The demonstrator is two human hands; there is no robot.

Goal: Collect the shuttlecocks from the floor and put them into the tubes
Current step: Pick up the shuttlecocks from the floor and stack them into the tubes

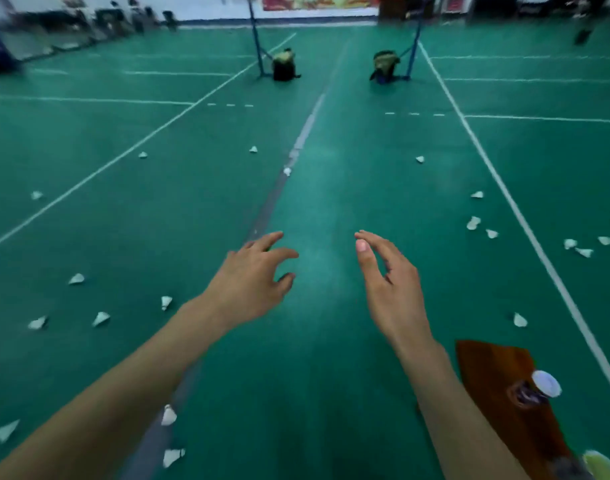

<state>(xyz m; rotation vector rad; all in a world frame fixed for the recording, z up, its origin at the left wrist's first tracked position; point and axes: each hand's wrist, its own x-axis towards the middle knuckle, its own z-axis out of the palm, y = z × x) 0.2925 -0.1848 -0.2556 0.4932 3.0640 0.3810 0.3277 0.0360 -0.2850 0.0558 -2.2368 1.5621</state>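
Green court floor, white boundary lines, a grey seam running up the middle. Left hand held out over the floor near the seam, fingers spread and loosely curved, holding nothing. Right hand held out beside it, apart from it, fingers relaxed and slightly bent, also holding nothing. White shuttlecocks lie scattered on the floor: one just left of the left forearm, one further left, one on the seam near the bottom edge, one right of the right forearm, a loose group beside the right boundary line. Brown tube at the bottom right corner; a white cap shows on it. Two dark bags stand at the blue net posts at the far end of the floor.
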